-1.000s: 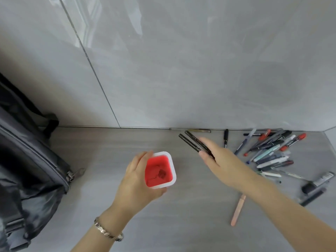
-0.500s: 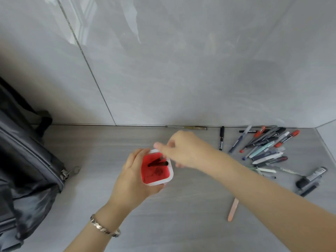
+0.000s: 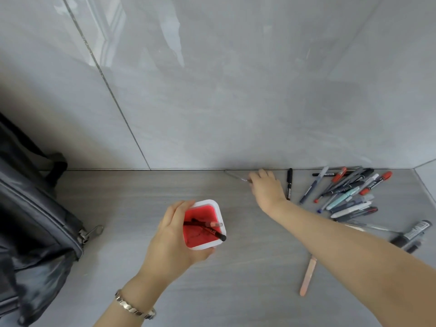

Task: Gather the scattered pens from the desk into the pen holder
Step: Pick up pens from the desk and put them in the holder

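Observation:
The pen holder [image 3: 218, 210] is a white square cup with a red inside, standing near the desk's middle. My left hand [image 3: 175, 237] grips its left side. Two black pens [image 3: 207, 228] lie inside it, leaning to the right rim. My right hand [image 3: 266, 187] reaches to the back wall, fingers closing on a thin grey pen [image 3: 236, 176] lying along the wall. A black pen [image 3: 289, 182] lies just right of that hand. A pile of several pens [image 3: 349, 192] spreads at the back right. A pink pen [image 3: 308, 276] lies alone under my right forearm.
A dark grey backpack [image 3: 30, 227] fills the left side, its zipper pull [image 3: 90, 232] toward the holder. Grey tiled wall [image 3: 236, 90] bounds the desk at the back. Two dark markers [image 3: 410, 237] lie at the far right edge.
My right hand dropped the two black pens into the holder, then moved back right to the thin grey pen at the wall. My left hand stayed on the holder.

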Action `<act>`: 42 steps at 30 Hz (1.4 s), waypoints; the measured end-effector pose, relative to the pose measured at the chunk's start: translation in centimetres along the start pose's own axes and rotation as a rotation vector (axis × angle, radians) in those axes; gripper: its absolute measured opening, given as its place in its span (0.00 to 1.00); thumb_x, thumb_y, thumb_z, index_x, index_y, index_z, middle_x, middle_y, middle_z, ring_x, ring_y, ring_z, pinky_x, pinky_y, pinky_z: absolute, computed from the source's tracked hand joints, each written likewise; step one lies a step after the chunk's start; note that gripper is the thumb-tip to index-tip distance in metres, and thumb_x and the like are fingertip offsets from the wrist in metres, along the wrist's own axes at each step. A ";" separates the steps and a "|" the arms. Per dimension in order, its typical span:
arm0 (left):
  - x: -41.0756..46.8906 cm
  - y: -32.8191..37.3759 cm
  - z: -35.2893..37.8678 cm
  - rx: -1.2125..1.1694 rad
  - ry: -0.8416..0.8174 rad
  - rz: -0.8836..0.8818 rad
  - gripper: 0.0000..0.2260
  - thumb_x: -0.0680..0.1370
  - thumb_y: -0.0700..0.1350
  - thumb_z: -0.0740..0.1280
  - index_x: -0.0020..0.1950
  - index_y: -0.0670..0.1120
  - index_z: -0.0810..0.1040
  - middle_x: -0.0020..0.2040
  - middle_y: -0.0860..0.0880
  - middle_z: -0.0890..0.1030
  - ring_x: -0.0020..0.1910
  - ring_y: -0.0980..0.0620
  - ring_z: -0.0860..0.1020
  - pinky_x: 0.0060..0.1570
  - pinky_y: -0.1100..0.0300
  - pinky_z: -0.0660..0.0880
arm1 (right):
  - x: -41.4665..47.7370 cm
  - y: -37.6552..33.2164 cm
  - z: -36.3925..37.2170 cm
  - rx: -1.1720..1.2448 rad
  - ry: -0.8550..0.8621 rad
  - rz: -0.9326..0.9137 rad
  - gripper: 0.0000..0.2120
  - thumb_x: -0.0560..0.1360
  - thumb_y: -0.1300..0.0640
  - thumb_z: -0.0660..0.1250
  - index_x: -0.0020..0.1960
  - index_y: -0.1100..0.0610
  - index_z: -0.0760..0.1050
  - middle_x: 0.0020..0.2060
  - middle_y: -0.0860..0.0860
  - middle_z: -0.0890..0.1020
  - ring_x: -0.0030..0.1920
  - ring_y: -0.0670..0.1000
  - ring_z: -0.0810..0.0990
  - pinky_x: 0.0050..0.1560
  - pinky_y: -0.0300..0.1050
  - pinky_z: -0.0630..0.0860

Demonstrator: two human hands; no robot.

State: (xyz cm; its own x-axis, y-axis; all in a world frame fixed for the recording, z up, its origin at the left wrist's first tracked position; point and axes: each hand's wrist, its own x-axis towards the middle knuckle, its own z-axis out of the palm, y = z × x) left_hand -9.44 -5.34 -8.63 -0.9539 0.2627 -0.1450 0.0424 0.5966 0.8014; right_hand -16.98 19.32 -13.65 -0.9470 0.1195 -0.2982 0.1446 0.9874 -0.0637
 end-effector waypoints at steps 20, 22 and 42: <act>-2.2 7.6 6.2 0.031 0.051 -0.011 0.41 0.59 0.42 0.80 0.68 0.48 0.65 0.60 0.58 0.63 0.56 0.64 0.64 0.56 0.68 0.61 | -15.5 9.0 -8.3 1.903 -0.424 0.286 0.10 0.79 0.58 0.55 0.50 0.57 0.75 0.31 0.52 0.76 0.24 0.44 0.70 0.18 0.32 0.60; -2.2 8.6 6.9 0.037 0.042 -0.013 0.41 0.59 0.43 0.80 0.68 0.49 0.64 0.60 0.59 0.63 0.57 0.64 0.64 0.56 0.68 0.61 | -16.3 10.0 -8.4 1.836 -0.393 0.307 0.11 0.78 0.61 0.55 0.47 0.60 0.76 0.34 0.53 0.74 0.27 0.45 0.71 0.17 0.31 0.59; -2.2 11.3 10.3 0.110 0.064 -0.048 0.42 0.59 0.50 0.79 0.69 0.52 0.63 0.59 0.64 0.60 0.57 0.62 0.66 0.51 0.63 0.67 | -14.9 11.0 -9.6 0.572 -0.014 0.083 0.07 0.74 0.52 0.64 0.47 0.54 0.78 0.37 0.50 0.82 0.44 0.53 0.81 0.46 0.45 0.75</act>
State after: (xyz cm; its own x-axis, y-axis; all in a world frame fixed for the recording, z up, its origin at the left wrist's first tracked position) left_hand -3.79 8.58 -5.20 -0.9725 0.1852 -0.1415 0.0253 0.6876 0.7257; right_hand -4.03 29.36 -0.77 -0.9225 0.1887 -0.3367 0.3539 0.7615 -0.5429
